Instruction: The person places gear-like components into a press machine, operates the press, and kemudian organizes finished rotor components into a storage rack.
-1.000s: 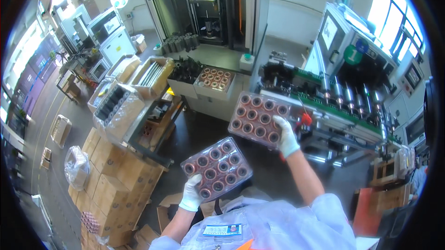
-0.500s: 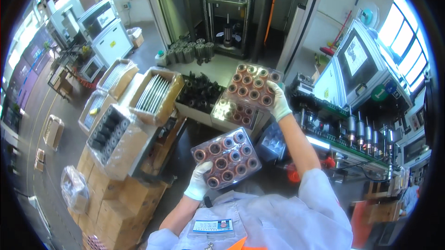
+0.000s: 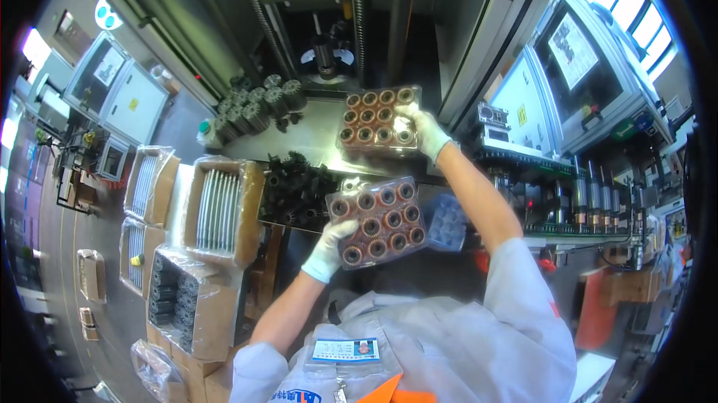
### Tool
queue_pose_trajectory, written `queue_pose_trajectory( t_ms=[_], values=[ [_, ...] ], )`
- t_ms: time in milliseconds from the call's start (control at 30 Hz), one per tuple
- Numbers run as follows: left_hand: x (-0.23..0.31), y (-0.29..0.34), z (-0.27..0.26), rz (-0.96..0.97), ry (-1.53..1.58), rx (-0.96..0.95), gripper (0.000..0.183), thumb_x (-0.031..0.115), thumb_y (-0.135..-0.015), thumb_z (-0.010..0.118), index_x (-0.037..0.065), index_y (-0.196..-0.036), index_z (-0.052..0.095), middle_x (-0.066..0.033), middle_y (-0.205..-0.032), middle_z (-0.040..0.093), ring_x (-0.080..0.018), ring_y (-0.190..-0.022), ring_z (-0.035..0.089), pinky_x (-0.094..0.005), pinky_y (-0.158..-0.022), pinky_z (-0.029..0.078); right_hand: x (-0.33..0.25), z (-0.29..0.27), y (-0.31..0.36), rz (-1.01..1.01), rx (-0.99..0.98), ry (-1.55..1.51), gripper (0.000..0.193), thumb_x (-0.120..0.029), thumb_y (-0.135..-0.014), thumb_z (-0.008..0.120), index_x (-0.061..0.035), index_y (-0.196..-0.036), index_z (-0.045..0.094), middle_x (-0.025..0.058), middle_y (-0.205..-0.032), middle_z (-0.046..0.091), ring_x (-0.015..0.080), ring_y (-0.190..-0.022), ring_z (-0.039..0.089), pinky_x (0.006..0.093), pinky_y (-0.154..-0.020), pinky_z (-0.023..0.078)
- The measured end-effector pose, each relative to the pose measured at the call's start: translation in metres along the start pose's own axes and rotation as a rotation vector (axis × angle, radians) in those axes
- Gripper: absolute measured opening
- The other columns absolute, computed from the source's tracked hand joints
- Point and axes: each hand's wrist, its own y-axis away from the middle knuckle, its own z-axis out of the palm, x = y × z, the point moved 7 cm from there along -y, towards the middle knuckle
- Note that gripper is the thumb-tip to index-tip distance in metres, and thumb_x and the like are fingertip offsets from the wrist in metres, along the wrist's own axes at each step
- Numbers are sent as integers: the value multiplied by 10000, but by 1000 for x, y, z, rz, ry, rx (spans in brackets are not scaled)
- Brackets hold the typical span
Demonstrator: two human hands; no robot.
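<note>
My left hand (image 3: 329, 250), in a white glove, grips the left edge of a clear plastic tray (image 3: 380, 225) filled with copper-coloured toothed rings. This tray is slightly tilted and held in front of my body. Farther off, my gloved right hand (image 3: 423, 134) is closed on the right edge of a second clear tray (image 3: 365, 147) with similar copper rings. That one is over the near part of the metal worktop (image 3: 318, 122); whether it touches the surface I cannot tell. A bit of another shiny tray (image 3: 350, 185) peeks out behind the left-hand tray.
Dark metal parts (image 3: 295, 190) lie heaped left of the trays. Slotted grey cylinders (image 3: 258, 108) stand at the worktop's far left, by a press (image 3: 323, 59). Cartons of rods (image 3: 217, 205) and cylinders (image 3: 176, 294) stand left. A conveyor (image 3: 583, 238) runs at right.
My view has turned and come closer to the press. The left-hand tray has moved forward, over the spot of the lower tray. The right-hand tray has shifted onto or over the worktop.
</note>
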Motion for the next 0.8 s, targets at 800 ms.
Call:
queue_pose_trajectory(
  t_ms=[800],
  values=[
    [75, -78, -29, -188, -1279, 173, 762, 478, -865, 743, -83, -1331, 522, -188, -1133, 700, -254, -1001, 687, -361, -896, 530, 99, -34, 190, -183, 368, 1002, 792, -275, -955, 637, 53, -1538, 213, 289, -1530, 341, 398, -1438, 341, 429, -1171, 302]
  ],
)
